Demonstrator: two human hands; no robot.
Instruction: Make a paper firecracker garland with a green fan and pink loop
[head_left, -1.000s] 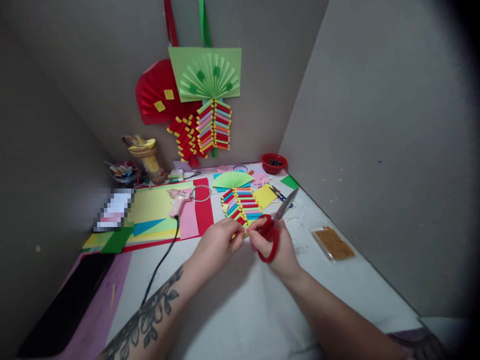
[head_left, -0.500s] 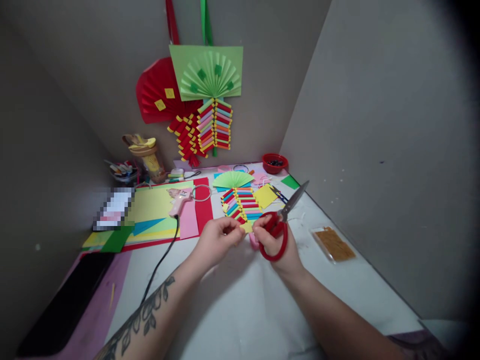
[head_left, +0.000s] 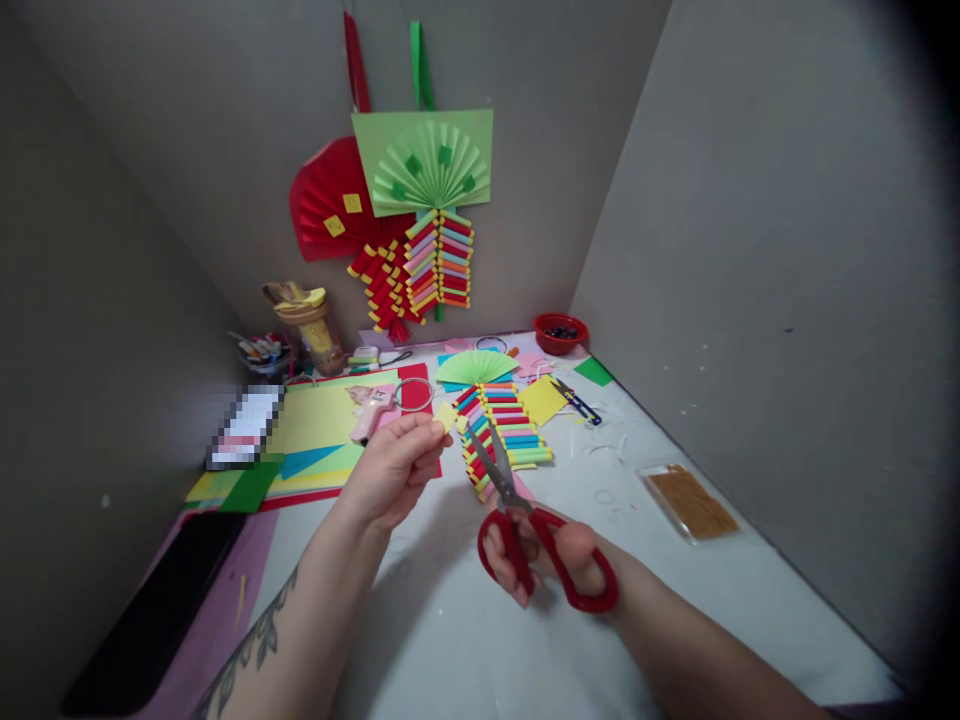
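Note:
Between thumb and fingers, my left hand [head_left: 397, 465] pinches a small yellow piece of paper [head_left: 445, 416]. My right hand [head_left: 544, 555] has its fingers through the red handles of a pair of scissors [head_left: 510, 490]. The scissor blades are spread and point up toward the paper, a short way to its right. Behind them on the table lies a pale green paper fan [head_left: 478, 367] with rows of coloured paper rolls [head_left: 517, 415] below it. A yellow paper square [head_left: 544, 400] rests beside the rolls.
Left are stacked coloured sheets [head_left: 322, 410], a pink glue gun [head_left: 371, 412], a phone [head_left: 247, 425] and a long black object [head_left: 150, 615]. Small blue-handled scissors [head_left: 577, 400], a red bowl [head_left: 561, 335] and a clear packet of brown material [head_left: 690, 500] lie right. Paper fan decorations [head_left: 431, 165] hang on the wall.
My hands have moved apart, the left keeping the yellow paper. The scissors have swung from pointing up-right to pointing at the paper, with their blades now spread.

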